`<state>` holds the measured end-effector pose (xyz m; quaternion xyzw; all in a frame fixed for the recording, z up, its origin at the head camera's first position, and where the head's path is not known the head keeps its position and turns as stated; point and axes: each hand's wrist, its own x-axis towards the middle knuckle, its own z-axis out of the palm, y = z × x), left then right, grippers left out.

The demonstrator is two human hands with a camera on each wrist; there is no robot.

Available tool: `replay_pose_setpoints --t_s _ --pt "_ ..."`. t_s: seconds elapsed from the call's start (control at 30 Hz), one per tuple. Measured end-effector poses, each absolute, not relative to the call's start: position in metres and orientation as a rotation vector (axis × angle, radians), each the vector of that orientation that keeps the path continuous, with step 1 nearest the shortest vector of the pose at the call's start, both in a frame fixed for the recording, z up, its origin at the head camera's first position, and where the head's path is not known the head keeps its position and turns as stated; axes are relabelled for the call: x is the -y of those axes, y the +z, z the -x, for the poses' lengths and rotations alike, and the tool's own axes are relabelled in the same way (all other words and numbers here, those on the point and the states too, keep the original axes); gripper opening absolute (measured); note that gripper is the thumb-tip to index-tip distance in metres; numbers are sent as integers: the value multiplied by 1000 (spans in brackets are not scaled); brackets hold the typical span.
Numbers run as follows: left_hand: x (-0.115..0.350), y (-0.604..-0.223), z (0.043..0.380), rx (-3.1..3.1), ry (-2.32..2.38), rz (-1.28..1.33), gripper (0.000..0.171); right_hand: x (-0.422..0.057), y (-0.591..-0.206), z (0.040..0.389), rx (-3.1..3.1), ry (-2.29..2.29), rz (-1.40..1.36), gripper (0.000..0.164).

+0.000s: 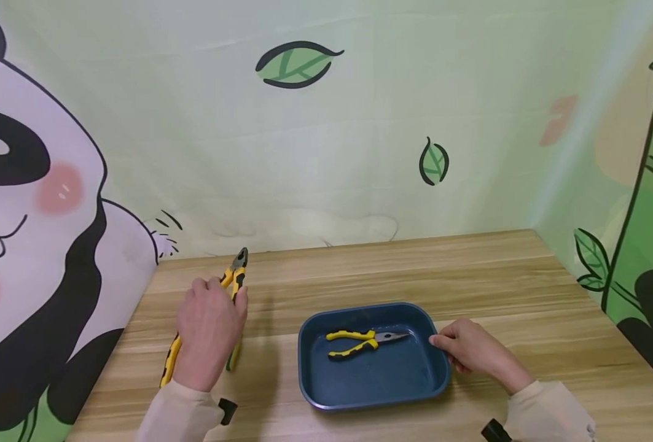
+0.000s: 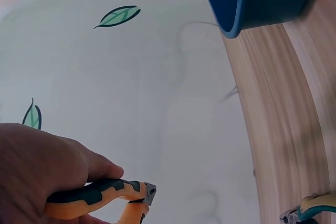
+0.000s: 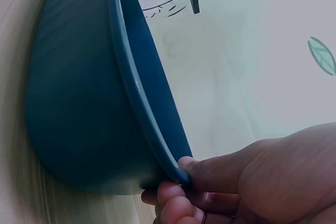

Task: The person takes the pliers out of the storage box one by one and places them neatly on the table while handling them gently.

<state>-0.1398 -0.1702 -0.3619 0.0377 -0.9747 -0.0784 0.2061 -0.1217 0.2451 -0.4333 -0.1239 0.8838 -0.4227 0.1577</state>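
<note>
My left hand (image 1: 209, 328) grips a pair of pliers (image 1: 240, 261) with yellow-and-black handles and a blunt head pointing away from me. In the left wrist view, another pair of pliers (image 2: 316, 203) lies on the wood at the lower right corner, mostly cut off. Below the left hand in the head view a handle with a greenish edge (image 1: 234, 357) shows; which pair it belongs to I cannot tell. A blue tray (image 1: 370, 387) stands right of centre, holding long-nose pliers (image 1: 354, 352) with their handles spread. My right hand (image 1: 472, 351) pinches the tray's right rim between thumb and fingers.
Everything stands on a wood-grain table (image 1: 525, 288). Behind it hangs a pale green backdrop (image 1: 359, 153) printed with leaves and a panda, meeting the table's back edge. More printed backdrop flanks the right side.
</note>
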Motion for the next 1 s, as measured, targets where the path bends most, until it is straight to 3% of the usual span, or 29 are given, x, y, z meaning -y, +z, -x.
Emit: replay_pose_setpoints --t_s 1.0 --pt "168 -391 160 2917 -216 -178 52 -244 -431 121 -2540 -1203 360 41"
